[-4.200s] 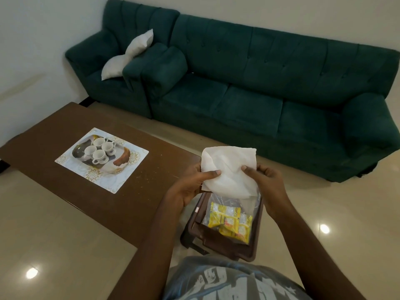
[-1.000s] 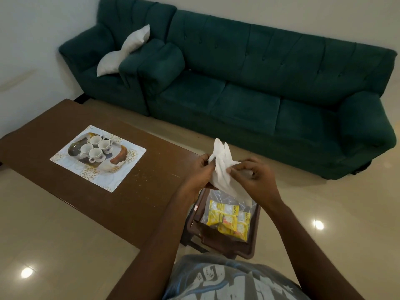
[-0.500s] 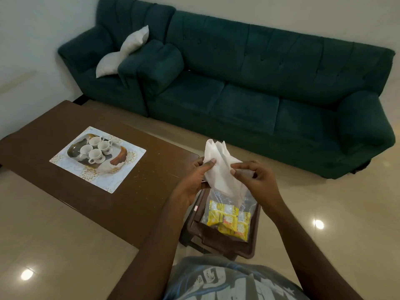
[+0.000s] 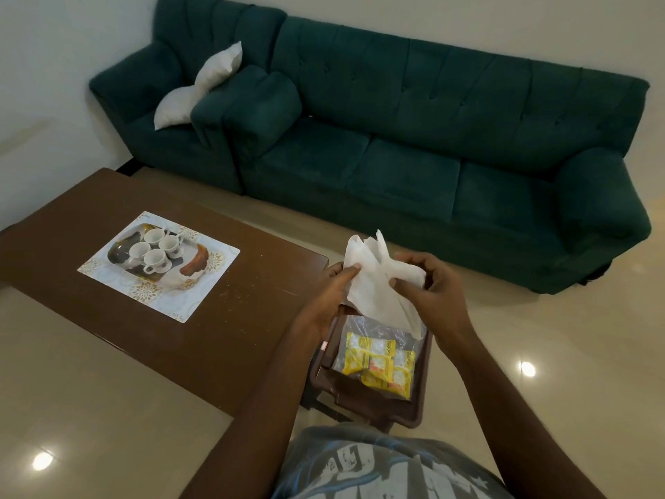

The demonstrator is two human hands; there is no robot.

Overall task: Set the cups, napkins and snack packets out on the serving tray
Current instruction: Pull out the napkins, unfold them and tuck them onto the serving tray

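Both my hands hold a white paper napkin in the air; my left hand pinches its left edge and my right hand grips its crumpled right side. Right below, a clear bag of yellow snack packets lies on a dark brown stool. Far to the left, several white cups stand together on the patterned serving tray on the brown table.
A dark green sofa with a white cushion runs along the far wall. Glossy beige floor lies between the sofa, the stool and the table. My shirt fills the bottom edge.
Four seconds ago the napkin was held flat and spread out; since then it has been gathered and folded between my hands, and its right side is now bunched in my right hand.
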